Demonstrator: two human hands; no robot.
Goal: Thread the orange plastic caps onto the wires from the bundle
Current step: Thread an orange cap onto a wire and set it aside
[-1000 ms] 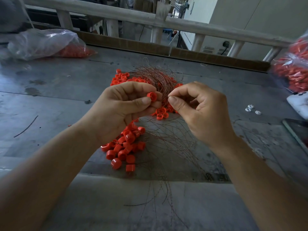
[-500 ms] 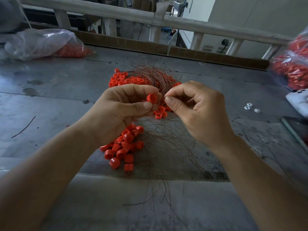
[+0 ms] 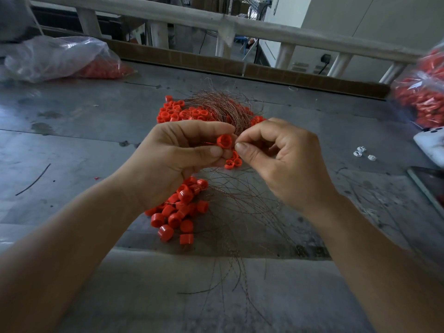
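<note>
Both hands are up over the middle of the grey metal table (image 3: 72,140), nearly meeting. The left hand (image 3: 168,162) pinches a small orange plastic cap (image 3: 224,141) between thumb and forefinger, open side facing us. The right hand (image 3: 283,162) has thumb and forefinger pressed tip to tip just beside the cap's right edge, nipping a fine wire strand (image 3: 209,143), which is barely visible and shows only as a thin reddish line at the cap's left side. Behind the hands, toward the far edge, lies the tangled bundle of thin coppery wires (image 3: 223,109) with a far heap of orange caps (image 3: 182,112) against it. Under the left wrist sits a near pile of loose orange caps (image 3: 177,212), with stray wires fanning toward the near edge. A clear plastic bag of caps (image 3: 60,56) slumps at the far left corner.
</note>
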